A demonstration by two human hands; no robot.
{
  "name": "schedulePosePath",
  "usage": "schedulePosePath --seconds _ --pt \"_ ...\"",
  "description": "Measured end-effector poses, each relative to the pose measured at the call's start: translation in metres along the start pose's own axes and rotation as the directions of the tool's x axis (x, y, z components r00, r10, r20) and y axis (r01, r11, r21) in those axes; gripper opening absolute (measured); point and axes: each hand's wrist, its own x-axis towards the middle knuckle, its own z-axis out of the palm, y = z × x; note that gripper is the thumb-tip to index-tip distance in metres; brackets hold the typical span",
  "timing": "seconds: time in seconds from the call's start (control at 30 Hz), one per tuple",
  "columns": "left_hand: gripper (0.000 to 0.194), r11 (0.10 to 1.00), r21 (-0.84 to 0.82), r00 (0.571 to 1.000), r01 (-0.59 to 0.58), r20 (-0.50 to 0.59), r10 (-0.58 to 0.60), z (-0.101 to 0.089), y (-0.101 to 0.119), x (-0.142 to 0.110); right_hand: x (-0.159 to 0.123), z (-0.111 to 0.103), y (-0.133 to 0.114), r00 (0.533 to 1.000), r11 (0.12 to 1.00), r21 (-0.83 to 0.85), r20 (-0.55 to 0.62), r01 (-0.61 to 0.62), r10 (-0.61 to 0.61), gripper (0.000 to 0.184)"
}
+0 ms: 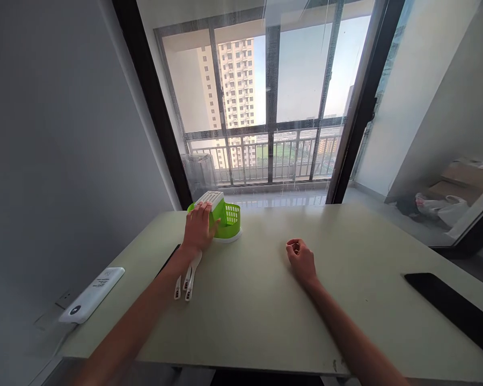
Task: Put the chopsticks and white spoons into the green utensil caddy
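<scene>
A green cutlery holder (228,229) with basket-like side walls, a white slotted top and a white base stands near the far edge of the table. My left hand (198,225) grips it from the near side, fingers laid over the white top and thumb spread along the green wall. Under my left forearm lie several white spoons (194,268), partly hidden, with dark marks on their handles. Beside them, a thin black stick (169,259) is partly covered by the same arm. My right hand (301,259) rests on the table to the right, fingers curled closed, no object visible in it.
The pale table (257,316) reaches toward a glass door with a dark frame. A white device (94,294) with a cable lies at the left edge. On the right is a long black flat object (454,308). Boxes and bags (451,201) sit beyond, on the right.
</scene>
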Motion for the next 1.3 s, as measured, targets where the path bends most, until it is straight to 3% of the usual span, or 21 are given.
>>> schedulePosePath --seconds 0.6,0.7,0.8,0.9,0.97,1.03,1.13,1.3 --pt "0.055 0.983 0.055 0.984 0.174 -0.042 -0.172 -0.011 -0.042 -0.014 0.000 0.002 -0.001 1.000 1.000 0.000 -0.001 0.009 -0.009 0.024" --pt "0.055 0.985 0.040 0.980 0.168 -0.110 -0.163 -0.016 -0.034 -0.021 0.001 0.004 -0.003 1.000 1.000 0.002 -0.010 0.015 -0.015 0.024" --pt "0.053 0.989 -0.048 0.980 0.136 -0.139 -0.142 -0.024 -0.009 -0.037 0.001 0.006 -0.004 1.000 1.000 0.002 -0.010 0.025 -0.025 0.024" --pt "0.035 0.949 -0.302 0.995 0.094 0.064 -0.079 -0.027 0.021 -0.062 0.001 0.007 -0.005 0.999 0.999 -0.001 -0.011 0.034 -0.034 0.024" --pt "0.024 0.920 -0.366 0.966 0.138 0.256 -0.043 -0.025 0.038 -0.079 0.001 0.008 -0.006 0.999 0.999 -0.006 -0.013 0.037 -0.037 0.024" --pt "0.024 0.907 -0.377 0.929 0.190 0.367 -0.042 -0.020 0.049 -0.091 0.002 0.008 -0.005 0.999 0.999 -0.011 -0.011 0.039 -0.039 0.024" --pt "0.029 0.900 -0.377 0.899 0.220 0.437 -0.036 -0.015 0.059 -0.103 0.001 0.008 -0.005 0.999 0.999 -0.015 -0.003 0.040 -0.040 0.024" --pt "0.030 0.924 -0.346 0.870 0.160 0.493 0.033 -0.021 0.074 -0.111 0.001 0.008 -0.005 0.999 0.999 -0.021 0.010 0.047 -0.046 0.024"
